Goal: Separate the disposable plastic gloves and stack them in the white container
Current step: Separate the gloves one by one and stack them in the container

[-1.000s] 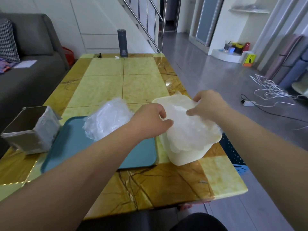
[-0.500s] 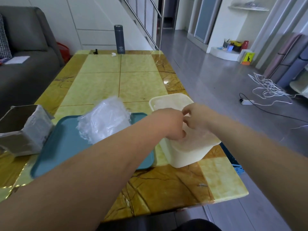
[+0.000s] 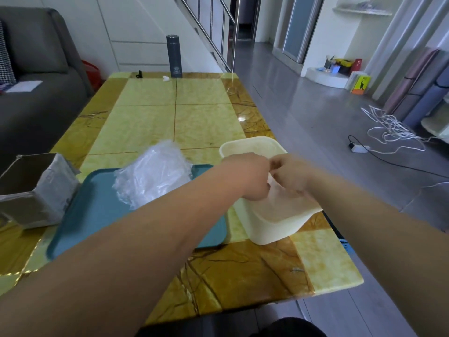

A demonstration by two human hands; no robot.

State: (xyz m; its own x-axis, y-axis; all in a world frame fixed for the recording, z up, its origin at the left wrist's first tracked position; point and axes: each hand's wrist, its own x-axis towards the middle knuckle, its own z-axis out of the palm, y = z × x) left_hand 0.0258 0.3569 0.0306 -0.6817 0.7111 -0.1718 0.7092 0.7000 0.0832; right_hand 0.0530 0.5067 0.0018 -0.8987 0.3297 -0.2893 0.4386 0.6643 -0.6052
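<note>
Both hands hang close together over the white container (image 3: pixel 267 227), knuckles almost meeting. The left hand (image 3: pixel 247 177) is curled into a loose fist, and the right hand (image 3: pixel 289 177) is curled too, fingertips turned down into the tub. From here I can't tell whether either one is pinching a glove, because the fingertips are hidden. Directly under the hands a pale film (image 3: pixel 279 207) lies inside the container, which looks like gloves already laid down. The unsorted pile of disposable gloves (image 3: pixel 155 173) sits just left of the left forearm on a teal tray (image 3: pixel 97 215).

The step looks like settling a glove onto the stack. To do it well I'd say keep it flat: spread the fingers of the glove, press from the middle outward so trapped air escapes, and lift the hands straight up. The film is light and clingy, so it could easily ride out stuck to the skin. One hand should hold the stack down while the other lets go.

The glossy yellow-and-brown marble table (image 3: pixel 145 122) runs on beyond the hands, with a dark flask (image 3: pixel 174 55) at its far end. A plastic-wrapped cardboard box (image 3: pixel 38 190) stands far left of the tray, and past it is a grey sofa (image 3: pixel 36 93). Off to the right of the right arm, white cables (image 3: pixel 388 127) are tangled on the grey floor. A stair railing (image 3: pixel 213 27) rises behind the table.
</note>
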